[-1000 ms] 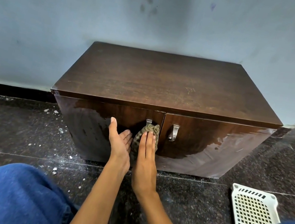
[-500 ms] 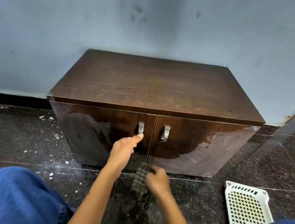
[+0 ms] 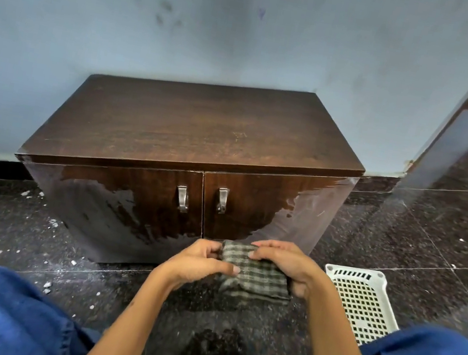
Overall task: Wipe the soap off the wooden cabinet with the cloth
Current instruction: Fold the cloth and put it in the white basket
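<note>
A dark wooden cabinet (image 3: 196,133) with two doors and metal handles stands against the blue wall. A pale soapy film covers the outer and lower parts of both doors; the middle around the handles looks dark and wiped. In front of the cabinet's base, both hands hold a folded green checked cloth (image 3: 256,276) just above the floor. My left hand (image 3: 196,261) pinches its left edge with thumb and fingers. My right hand (image 3: 286,263) grips its right side, fingers curled over the top.
A white perforated plastic basket (image 3: 361,300) lies on the dark stone floor to the right of the hands. White crumbs are scattered on the floor at the left. My blue-clad knees fill both lower corners, with a bare foot between them. A wall corner juts out at right.
Both hands left the cabinet door. The cloth came down off the door in my right hand, and my left hand has joined it on the cloth near the floor.
</note>
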